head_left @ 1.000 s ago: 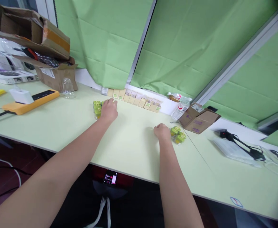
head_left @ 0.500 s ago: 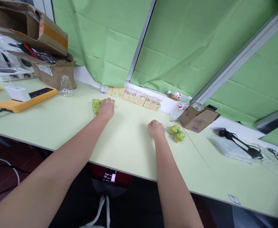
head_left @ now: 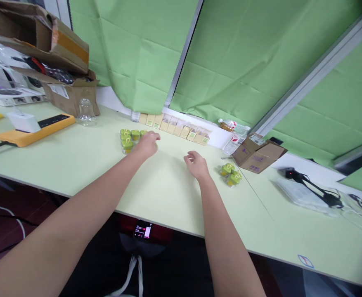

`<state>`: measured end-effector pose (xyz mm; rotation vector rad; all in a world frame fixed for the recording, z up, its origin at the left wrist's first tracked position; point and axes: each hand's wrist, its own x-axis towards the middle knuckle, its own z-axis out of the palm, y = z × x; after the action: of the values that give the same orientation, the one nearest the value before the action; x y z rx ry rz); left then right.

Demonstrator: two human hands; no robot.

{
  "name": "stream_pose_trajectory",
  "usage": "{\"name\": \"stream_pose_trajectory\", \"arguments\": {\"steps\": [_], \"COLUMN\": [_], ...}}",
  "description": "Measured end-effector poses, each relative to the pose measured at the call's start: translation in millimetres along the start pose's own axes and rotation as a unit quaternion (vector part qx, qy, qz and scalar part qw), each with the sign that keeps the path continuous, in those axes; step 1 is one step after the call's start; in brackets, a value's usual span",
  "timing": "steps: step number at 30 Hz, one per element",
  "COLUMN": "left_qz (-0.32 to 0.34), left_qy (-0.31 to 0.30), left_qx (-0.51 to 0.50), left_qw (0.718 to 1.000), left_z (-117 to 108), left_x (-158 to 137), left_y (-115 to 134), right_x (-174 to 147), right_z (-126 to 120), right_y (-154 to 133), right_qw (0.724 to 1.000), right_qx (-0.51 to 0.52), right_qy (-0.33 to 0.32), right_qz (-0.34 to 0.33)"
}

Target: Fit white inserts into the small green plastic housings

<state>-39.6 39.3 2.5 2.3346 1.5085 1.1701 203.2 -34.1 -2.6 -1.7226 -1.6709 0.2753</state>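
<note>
A person's left hand [head_left: 146, 144] hovers loosely curled, grasping nothing, just beside a cluster of small green-capped jars [head_left: 128, 138] on the pale counter [head_left: 75, 165]. The right hand [head_left: 195, 163] rests with fingers relaxed and empty, near a second group of green-capped jars [head_left: 231, 173] (set just to its right). Beyond both hands, a row of small tan boxes [head_left: 174, 127] lines the green curtain [head_left: 230, 57]. Far left of the left hand lies an orange power strip [head_left: 35, 128].
</note>
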Motion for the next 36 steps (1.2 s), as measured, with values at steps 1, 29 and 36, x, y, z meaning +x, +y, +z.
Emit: {"name": "stream_pose_trajectory", "arguments": {"steps": [1, 29, 36], "left_qz": [0.031, 0.06, 0.019], "left_qy": [-0.008, -0.214, -0.136], "left_qx": [-0.04, -0.315, -0.189], "left_qw": [0.999, 0.923, 0.972], "left_z": [5.9, 38.1, 46.3], "left_x": [-2.3, -28.9, -24.8], "left_y": [8.1, 26.3, 13.9], "right_x": [0.2, 2.9, 4.2], "right_z": [3.6, 23.3, 11.0], "right_y": [-2.8, -13.4, -16.5], "right_qw": [0.999, 0.963, 0.886], "right_qx": [0.052, 0.263, 0.435], "right_qy": [-0.01, -0.022, 0.007], "right_qz": [-0.013, -0.05, 0.161]}}
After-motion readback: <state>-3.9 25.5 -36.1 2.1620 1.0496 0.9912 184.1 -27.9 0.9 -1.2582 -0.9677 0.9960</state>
